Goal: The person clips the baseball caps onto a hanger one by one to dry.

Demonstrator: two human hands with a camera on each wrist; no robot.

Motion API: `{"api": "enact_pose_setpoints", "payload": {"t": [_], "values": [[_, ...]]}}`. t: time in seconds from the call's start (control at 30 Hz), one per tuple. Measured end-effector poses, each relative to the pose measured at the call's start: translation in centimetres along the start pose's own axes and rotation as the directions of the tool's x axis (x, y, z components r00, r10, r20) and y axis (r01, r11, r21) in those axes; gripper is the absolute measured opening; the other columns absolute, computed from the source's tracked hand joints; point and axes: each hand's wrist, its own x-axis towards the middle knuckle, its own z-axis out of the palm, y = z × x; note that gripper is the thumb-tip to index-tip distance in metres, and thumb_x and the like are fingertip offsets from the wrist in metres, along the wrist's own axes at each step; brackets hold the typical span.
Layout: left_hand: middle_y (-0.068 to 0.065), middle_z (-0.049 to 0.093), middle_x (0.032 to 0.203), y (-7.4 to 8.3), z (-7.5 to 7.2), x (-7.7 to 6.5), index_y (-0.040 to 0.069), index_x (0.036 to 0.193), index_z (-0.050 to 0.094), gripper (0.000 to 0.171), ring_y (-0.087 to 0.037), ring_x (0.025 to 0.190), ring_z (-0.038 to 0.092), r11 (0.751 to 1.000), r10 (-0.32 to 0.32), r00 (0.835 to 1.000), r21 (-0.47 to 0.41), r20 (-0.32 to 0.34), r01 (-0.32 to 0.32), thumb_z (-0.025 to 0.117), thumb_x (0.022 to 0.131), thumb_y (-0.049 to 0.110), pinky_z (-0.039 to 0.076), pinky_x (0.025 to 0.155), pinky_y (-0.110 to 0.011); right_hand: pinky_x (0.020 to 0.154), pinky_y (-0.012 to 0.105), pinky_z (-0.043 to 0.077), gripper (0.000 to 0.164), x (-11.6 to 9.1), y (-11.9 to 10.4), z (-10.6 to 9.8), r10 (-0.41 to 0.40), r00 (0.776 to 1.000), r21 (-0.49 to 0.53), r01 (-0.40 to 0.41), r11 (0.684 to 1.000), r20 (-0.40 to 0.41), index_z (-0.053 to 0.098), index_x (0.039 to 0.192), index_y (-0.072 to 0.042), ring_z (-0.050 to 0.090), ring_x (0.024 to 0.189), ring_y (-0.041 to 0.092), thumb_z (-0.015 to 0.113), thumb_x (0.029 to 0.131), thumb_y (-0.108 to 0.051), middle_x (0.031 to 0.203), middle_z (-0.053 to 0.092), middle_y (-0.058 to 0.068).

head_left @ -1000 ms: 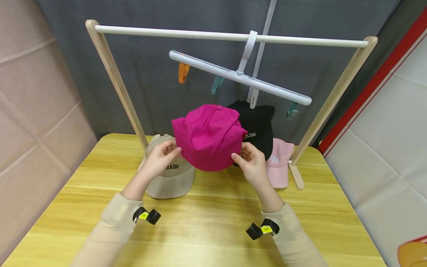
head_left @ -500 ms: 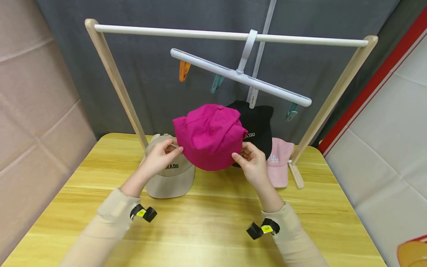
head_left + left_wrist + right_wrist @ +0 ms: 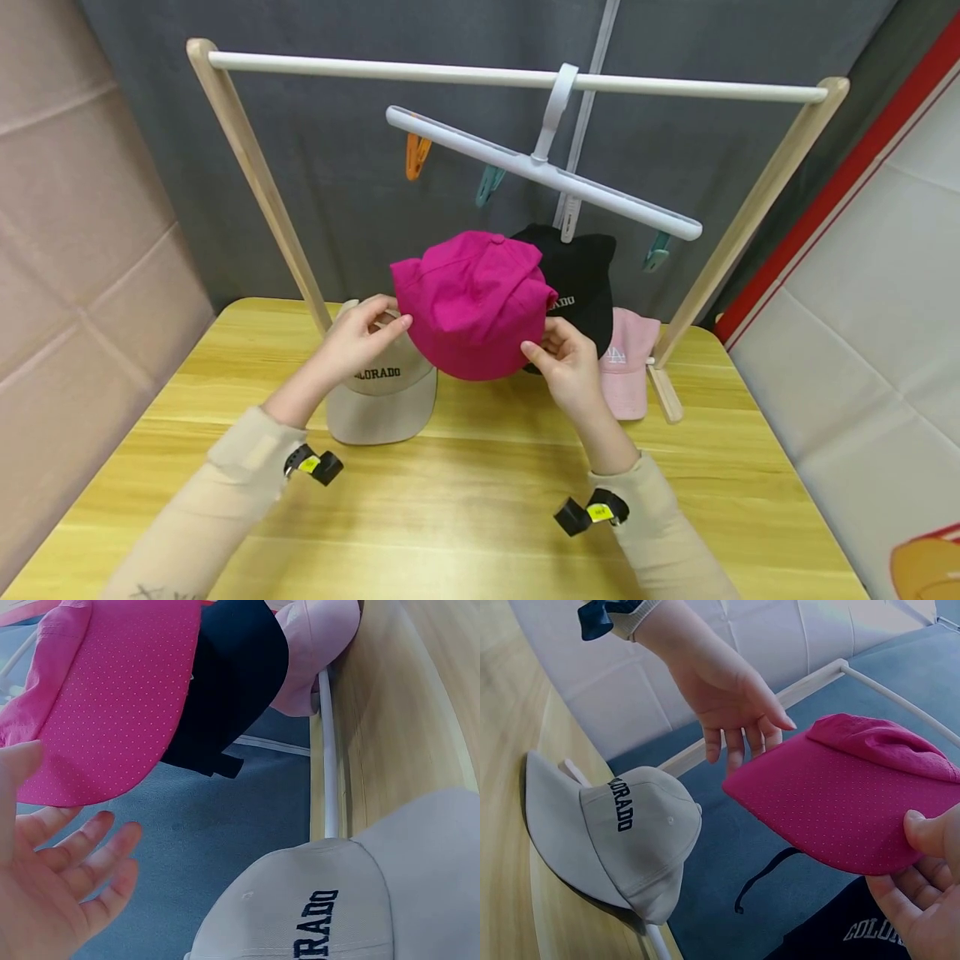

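My right hand pinches the brim of a magenta cap between thumb and fingers, seen also in the right wrist view. My left hand is at the brim's other side, its fingers spread and loose; in the left wrist view the thumb overlaps the brim's dotted underside. Behind the magenta cap, a black cap hangs from a pale clip on the white hanger. Orange and teal clips hang from the same bar, which tilts down to the right.
A rack with a white rail and wooden legs stands on the wooden table. A beige cap with dark lettering lies beneath the left hand. A light pink cap is by the right leg. Grey cloth hangs behind.
My left hand has shifted slightly up and its forearm has swung left, uncovering more of the beige cap's lettering. The right hand and the magenta cap have hardly moved.
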Motion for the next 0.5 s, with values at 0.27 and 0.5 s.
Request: {"api": "enact_pose_setpoints", "payload": {"t": [0.27, 0.5], "values": [[-0.006, 0.060, 0.100, 0.3, -0.6, 0.7, 0.006, 0.108, 0.058, 0.035, -0.023, 0.089, 0.059, 0.999, 0.022, 0.999, -0.031, 0.024, -0.022, 0.047, 0.093, 0.035, 0.046, 0.073, -0.037, 0.063, 0.022, 0.049, 0.018, 0.0, -0.1, -0.1, -0.018, 1.000, -0.016, 0.018, 1.000, -0.001, 0.056, 0.093, 0.013, 0.055, 0.068, 0.015, 0.060, 0.076, 0.017, 0.078, 0.060, 0.012], [-0.005, 0.060, 0.094, 0.4, -1.1, 1.4, 0.006, 0.107, 0.059, 0.032, -0.023, 0.088, 0.057, 0.997, 0.064, 0.998, -0.035, 0.002, -0.064, 0.046, 0.094, 0.033, 0.044, 0.075, -0.037, 0.064, 0.022, 0.049, 0.018, -0.1, -0.1, -0.1, -0.012, 1.000, -0.010, 0.012, 1.000, 0.004, 0.055, 0.093, 0.014, 0.055, 0.069, 0.015, 0.059, 0.076, 0.017, 0.078, 0.060, 0.010]]}}
